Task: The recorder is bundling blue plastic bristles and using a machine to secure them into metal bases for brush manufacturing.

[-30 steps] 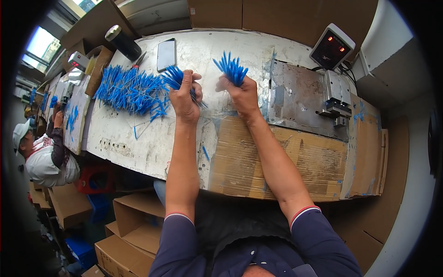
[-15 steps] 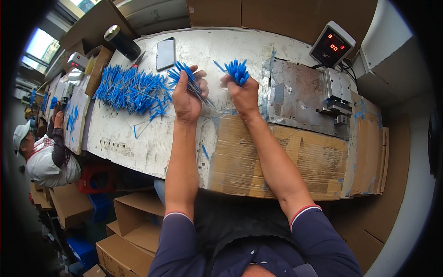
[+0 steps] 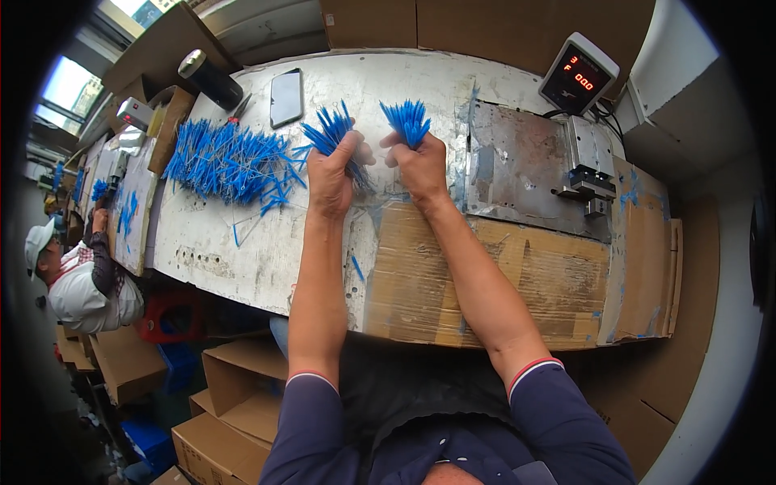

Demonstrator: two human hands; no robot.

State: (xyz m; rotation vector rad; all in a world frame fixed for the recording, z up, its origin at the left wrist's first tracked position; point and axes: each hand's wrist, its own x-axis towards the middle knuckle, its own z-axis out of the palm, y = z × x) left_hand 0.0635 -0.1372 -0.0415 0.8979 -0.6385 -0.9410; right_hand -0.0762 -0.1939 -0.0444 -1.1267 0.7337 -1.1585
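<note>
Clock centred between the two hands. Nearest: at 6, a loose blue brush (image 3: 357,267) lies on the table (image 3: 267,267), apart from the rest; easy to miss, or a sleeve could sweep it off. At 4–5, cardboard sheet (image 3: 412,275); its worn surface might snag a dropped piece.

Left hand (image 3: 333,168) curled around the left bundle (image 3: 330,133), fingers partly blurred; brushes fan out unevenly, so a slack grip could shed some. It sits just beside the pile (image 3: 226,162) at 9; can't tell if they touch. Tangled bristles there could drag extras along or mix counts.

Right hand (image 3: 423,166) closed firmly on the right bundle (image 3: 406,121), blue ends up; stems hidden. Squeezing too hard may bend them.

At 3, metal plate (image 3: 513,166) with a clamp block (image 3: 592,153); a careless swing could knock the bundle. Farther, phone (image 3: 285,99) at 10, could get bumped.
</note>
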